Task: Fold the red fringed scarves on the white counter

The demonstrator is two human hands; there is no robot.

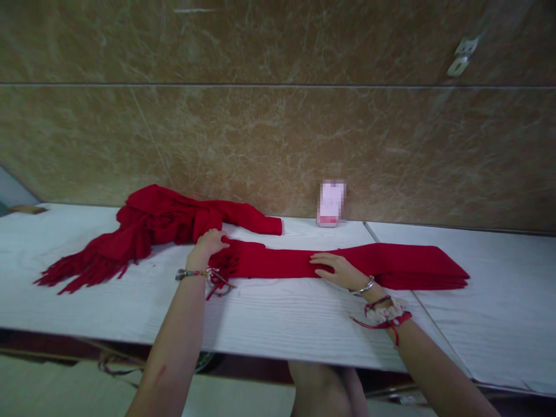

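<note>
Head view is suggesting a risk: the layers of the long, folded, red fabric strip (282, 263) could be slipping askew if pressure is falling unevenly, or its red tasselled fringe (227, 267) could be snagging on the multicoloured beaded bracelet (196, 273). The strip is lying on the white wood-grain tabletop (278, 324); the left hand (211, 243) is curling at its fringed end, hold unclear, while the right hand (336, 269) is resting mid-strip, fingers loosely extended, clasping nothing.

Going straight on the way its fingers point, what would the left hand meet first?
Most likely the folded red cloth, right at the fingertips of the left hand; whether they touch it is hard to tell. Farther along that cloth rests the right hand.
</note>
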